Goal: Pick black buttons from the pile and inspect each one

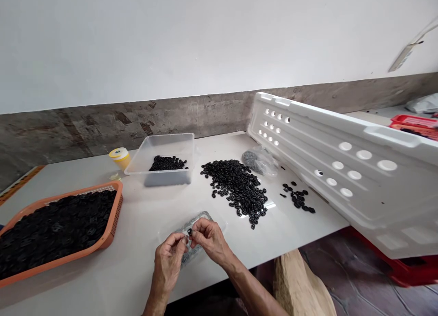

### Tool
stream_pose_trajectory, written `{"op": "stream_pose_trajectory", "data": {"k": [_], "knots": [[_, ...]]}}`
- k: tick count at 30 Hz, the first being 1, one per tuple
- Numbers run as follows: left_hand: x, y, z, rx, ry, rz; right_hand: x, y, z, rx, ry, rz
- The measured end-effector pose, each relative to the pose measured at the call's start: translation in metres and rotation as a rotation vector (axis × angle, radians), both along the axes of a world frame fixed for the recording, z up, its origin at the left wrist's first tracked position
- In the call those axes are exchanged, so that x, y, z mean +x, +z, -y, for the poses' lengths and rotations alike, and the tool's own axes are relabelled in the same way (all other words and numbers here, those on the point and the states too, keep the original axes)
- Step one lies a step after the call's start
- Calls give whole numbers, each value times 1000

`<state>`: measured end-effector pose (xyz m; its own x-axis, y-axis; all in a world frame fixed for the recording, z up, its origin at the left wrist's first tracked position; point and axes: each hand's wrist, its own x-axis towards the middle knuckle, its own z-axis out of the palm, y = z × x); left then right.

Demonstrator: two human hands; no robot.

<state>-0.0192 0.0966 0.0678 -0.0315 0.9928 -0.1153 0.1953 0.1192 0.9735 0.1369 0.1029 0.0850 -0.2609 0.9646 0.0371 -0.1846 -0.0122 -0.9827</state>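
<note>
My right hand (210,240) pinches a small black ring-like piece (190,232) between thumb and fingertips. Right beside it, my left hand (168,259) is closed in a pinch; whatever its fingertips hold is too small to make out. Both hands are close together above a clear plastic bag (205,214) of small grey pieces, partly hidden by them. Beyond my right hand spreads a pile of small black pieces (239,183), seemingly oval with openings.
At left stands an orange basket (118,202) full of black pieces. Farther back are a translucent bin (167,178) and a yellow-white spool (119,157). A second plastic bag (260,161), a small black group (298,198) and a white perforated panel (308,147) are at right.
</note>
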Motion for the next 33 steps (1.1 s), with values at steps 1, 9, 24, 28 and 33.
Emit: {"op": "stream_pose_trajectory", "data": {"k": [1,9,24,28,33], "knots": [[0,5,4,13,-17,-21,1,2,2,15,13,7],[2,42,32,207,-115,-209,10,18,17,108,117,68],[-11,39,26,549,-266,-493,13,18,19,169,122,147],[-10,38,28,509,-264,-453,14,20,20,180,131,174],[-13,35,29,438,-262,-402,13,21,22,179,111,211]]}}
